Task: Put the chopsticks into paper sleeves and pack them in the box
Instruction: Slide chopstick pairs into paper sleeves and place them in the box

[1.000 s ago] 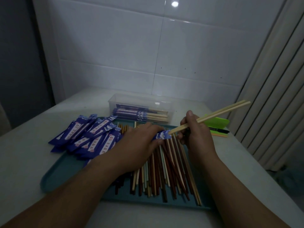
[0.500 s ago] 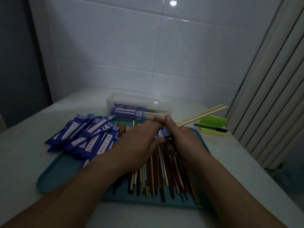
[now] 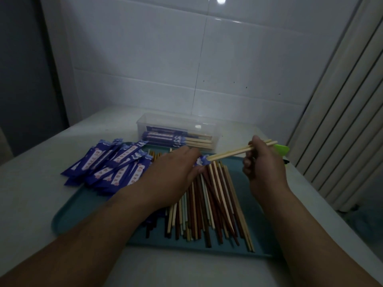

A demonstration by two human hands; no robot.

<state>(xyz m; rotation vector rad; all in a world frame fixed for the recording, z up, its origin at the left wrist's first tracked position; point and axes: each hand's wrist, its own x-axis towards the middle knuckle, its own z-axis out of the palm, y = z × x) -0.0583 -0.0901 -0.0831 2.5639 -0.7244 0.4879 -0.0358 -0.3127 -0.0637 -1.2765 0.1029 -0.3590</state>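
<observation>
Chopsticks [image 3: 230, 154] in right hand [image 3: 263, 164], tips seemingly in sleeve [image 3: 200, 161].

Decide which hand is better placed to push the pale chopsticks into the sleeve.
The right hand: it grips the pale chopsticks, whose tips meet the sleeve mouth. The left hand holds that sleeve.

Loose chopsticks [image 3: 209, 204] and sleeve pile [image 3: 112, 162] crowd tray [image 3: 72, 214]; box [image 3: 178, 121] open

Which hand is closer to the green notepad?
Right. The right hand, holding light chopsticks, sits just in front of the green notepad; the left hand is farther left over the tray, holding a paper sleeve.
</observation>
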